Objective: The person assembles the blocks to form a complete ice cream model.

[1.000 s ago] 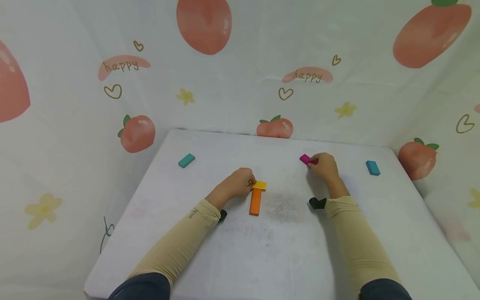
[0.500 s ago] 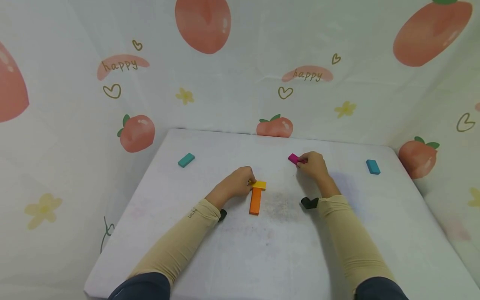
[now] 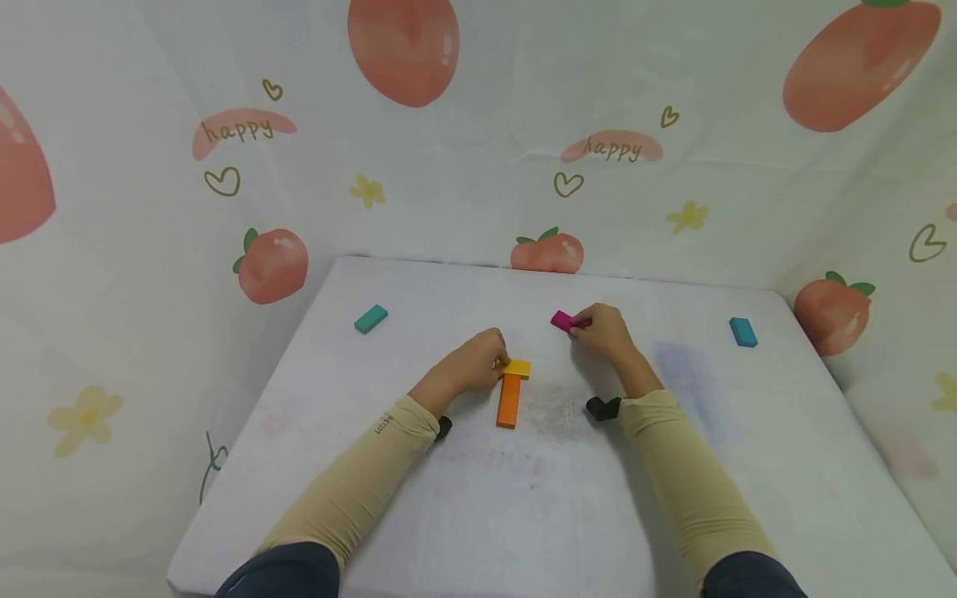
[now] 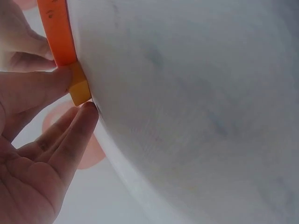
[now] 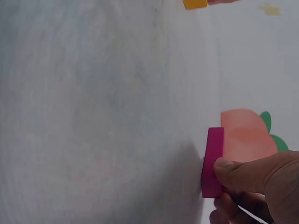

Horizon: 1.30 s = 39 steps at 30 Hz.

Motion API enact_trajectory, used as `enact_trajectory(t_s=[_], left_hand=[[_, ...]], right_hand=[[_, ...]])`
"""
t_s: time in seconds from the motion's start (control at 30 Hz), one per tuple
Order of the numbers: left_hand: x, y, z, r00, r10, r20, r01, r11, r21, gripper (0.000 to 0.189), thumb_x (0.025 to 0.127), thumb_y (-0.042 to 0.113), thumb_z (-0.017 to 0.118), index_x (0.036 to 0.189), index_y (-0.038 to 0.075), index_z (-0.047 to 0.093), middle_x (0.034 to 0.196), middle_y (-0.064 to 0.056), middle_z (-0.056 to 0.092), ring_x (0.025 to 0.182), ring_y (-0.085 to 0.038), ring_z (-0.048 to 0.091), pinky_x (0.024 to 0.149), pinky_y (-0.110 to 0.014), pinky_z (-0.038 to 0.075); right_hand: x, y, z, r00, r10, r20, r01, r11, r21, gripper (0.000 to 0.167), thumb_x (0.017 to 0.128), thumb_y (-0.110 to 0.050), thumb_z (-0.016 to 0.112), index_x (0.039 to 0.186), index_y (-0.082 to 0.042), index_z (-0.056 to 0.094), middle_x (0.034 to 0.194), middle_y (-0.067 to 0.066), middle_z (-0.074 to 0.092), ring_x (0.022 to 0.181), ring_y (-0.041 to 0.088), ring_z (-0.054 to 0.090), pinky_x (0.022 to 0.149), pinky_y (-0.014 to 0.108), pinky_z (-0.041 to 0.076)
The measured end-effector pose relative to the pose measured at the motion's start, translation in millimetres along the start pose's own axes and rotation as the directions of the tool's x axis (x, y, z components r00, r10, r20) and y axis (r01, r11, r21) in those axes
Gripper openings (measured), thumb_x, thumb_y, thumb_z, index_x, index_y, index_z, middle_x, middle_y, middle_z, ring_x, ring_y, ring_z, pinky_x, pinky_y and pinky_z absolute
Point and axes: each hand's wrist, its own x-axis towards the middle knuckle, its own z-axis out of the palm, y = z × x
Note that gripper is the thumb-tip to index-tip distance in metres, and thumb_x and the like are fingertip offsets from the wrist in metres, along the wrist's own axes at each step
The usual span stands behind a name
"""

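In the head view, my left hand (image 3: 474, 363) pinches the left end of a yellow block (image 3: 517, 369) at mid-table. An orange block (image 3: 508, 402) runs from the yellow one toward me, and together they form a T. The left wrist view has thumb and fingers on either side of the yellow block (image 4: 79, 86), which meets the end of the orange block (image 4: 58, 32). Farther back and to the right, my right hand (image 3: 604, 330) grips a magenta block (image 3: 562, 321). In the right wrist view the thumb presses on the side of the magenta block (image 5: 213, 161).
A teal block (image 3: 371, 319) lies at the back left of the white table (image 3: 449, 523), and a blue block (image 3: 743, 332) at the back right. Behind the table hangs a fruit-print cloth (image 3: 463, 199). A black wrist device (image 3: 602, 408) juts from the right sleeve.
My right hand has carried the magenta block leftward, closer to the yellow and orange blocks. The left hand stays in place on the yellow block.
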Motion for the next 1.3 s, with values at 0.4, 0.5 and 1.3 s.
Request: enact_trajectory(t_s=[0.4,0.5,1.3], left_hand=[[4.1,-3.4,1.0,1.000,-0.025,0.010,0.024,1.000,0.005,0.024,0.099,0.006,0.073,0.122,-0.001,0.078,0.132,-0.013,0.063,0.125,-0.026,0.062,0.112,-0.037,0.053],[4.3,-4.0,-0.1,1.000,-0.012,0.007,0.012,1.000,0.018,0.024,0.099,0.007,0.073,0.121,-0.001,0.079,0.135,-0.015,0.063,0.127,-0.028,0.062,0.113,-0.038,0.053],[3.2,-6.3,1.1,0.999,0.025,-0.020,-0.022,0.992,0.124,0.024,0.097,0.012,0.075,0.120,0.006,0.081,0.158,-0.014,0.054,0.141,-0.034,0.056,0.120,-0.043,0.047]], right_hand=[[-1.7,-23,10,0.993,-0.106,0.049,0.106,0.994,-0.003,0.019,0.097,-0.007,0.073,0.111,0.004,0.081,0.114,0.023,0.073,0.106,0.037,0.065,0.099,0.052,0.057],[-1.4,-27,14,0.992,-0.110,0.057,0.110,0.994,0.007,0.019,0.097,-0.008,0.074,0.111,0.003,0.081,0.113,0.022,0.073,0.105,0.036,0.065,0.099,0.051,0.058],[-6.5,-49,38,0.968,-0.193,0.161,0.184,0.980,0.069,0.014,0.097,-0.008,0.077,0.107,-0.003,0.084,0.110,0.014,0.073,0.104,0.029,0.064,0.098,0.046,0.060]])
